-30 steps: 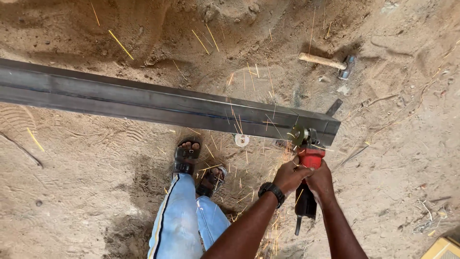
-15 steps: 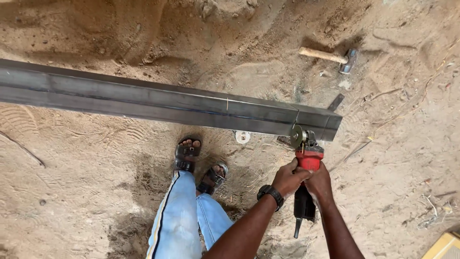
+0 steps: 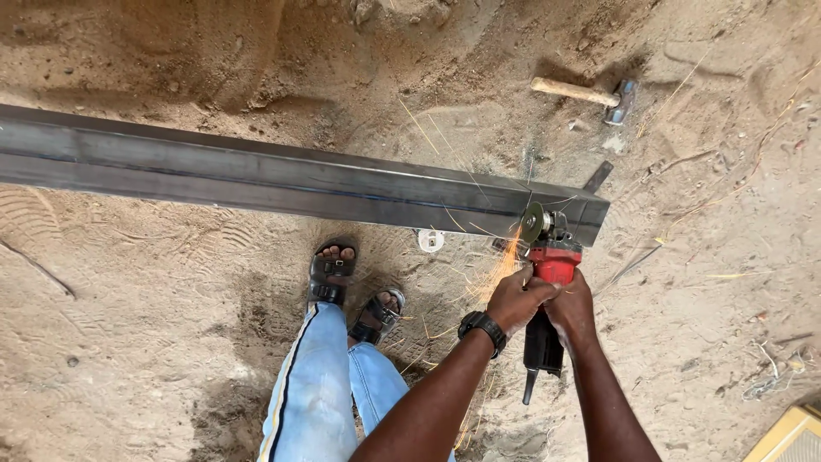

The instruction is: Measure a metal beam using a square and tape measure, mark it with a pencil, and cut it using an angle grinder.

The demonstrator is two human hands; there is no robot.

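A long dark steel box beam (image 3: 256, 175) lies across the sandy ground from the left edge to right of centre. Both my hands grip a red and black angle grinder (image 3: 550, 257). My left hand (image 3: 516, 297), with a black watch on the wrist, holds its left side. My right hand (image 3: 571, 305) wraps the body from the right. The grinder's disc (image 3: 532, 222) touches the beam near its right end, and orange sparks fly down and to the left.
A hammer (image 3: 590, 92) with a wooden handle lies on the sand beyond the beam's right end. My feet in black sandals (image 3: 352, 291) stand below the beam. A small white disc (image 3: 430, 240) lies by the beam. A yellow corner (image 3: 791, 436) shows bottom right.
Sparks faded half a second ago and now stream again from the disc. The grinder and both hands stay at the beam's right end.
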